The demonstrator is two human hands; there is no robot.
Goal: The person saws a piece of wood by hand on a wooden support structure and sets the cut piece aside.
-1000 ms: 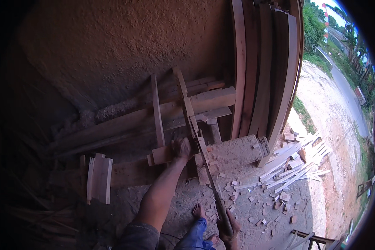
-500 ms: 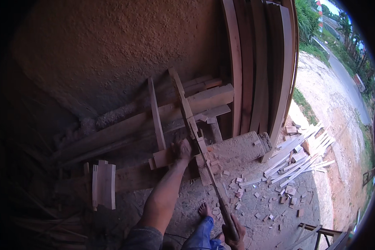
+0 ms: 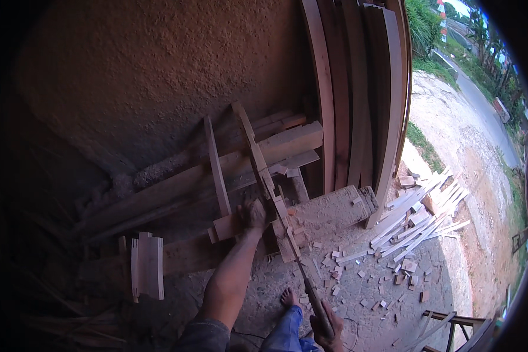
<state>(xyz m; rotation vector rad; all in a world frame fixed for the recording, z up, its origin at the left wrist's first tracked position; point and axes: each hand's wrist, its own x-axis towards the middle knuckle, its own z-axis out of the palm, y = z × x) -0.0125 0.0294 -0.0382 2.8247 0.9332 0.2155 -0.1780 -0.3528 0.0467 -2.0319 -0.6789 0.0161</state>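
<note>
My right hand (image 3: pixel 328 327), at the lower edge, is closed round the near end of a long, narrow wooden frame saw (image 3: pixel 256 154). Seen nearly edge-on, the saw slants away up and left past the workpiece; where its blade meets the wood is hard to make out. My left hand (image 3: pixel 253 215) is pressed down on a short wooden piece (image 3: pixel 225 226) just left of the saw, its fingers partly in shadow. Under this work is a thick, dusty wooden beam (image 3: pixel 331 205).
Long boards (image 3: pixel 358 94) lean against the rough wall at right. Timbers (image 3: pixel 287 139) lie along its foot. A jointed wood piece (image 3: pixel 148 267) stands at left. Offcut strips (image 3: pixel 422 220) and small blocks litter the floor at right. My bare foot (image 3: pixel 288 296) is below the beam.
The view has shifted slightly, so the scene sits a little lower and further left. Both hands keep their places on the saw and the wooden piece.
</note>
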